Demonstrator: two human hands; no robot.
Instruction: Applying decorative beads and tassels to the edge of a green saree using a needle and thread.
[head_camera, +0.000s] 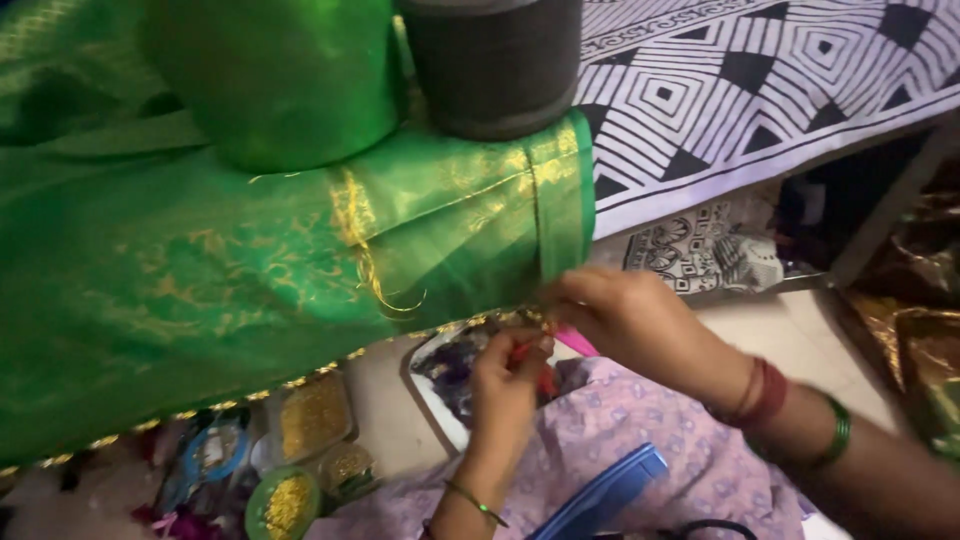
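A shiny green cloth with gold woven patterns hangs over the edge of a bed and fills the left half of the view. My right hand pinches the cloth's lower corner at its gold border. My left hand sits just below and left of it, fingers closed on a small red and pink thing held against the same edge; its exact kind is too small to tell. Red and green bangles circle my right wrist.
A black-and-white patterned sheet covers the bed at the top right. A dark cylinder rests on the cloth. Small containers of gold beads lie on the floor at lower left. A blue flat item lies on my purple-clad lap.
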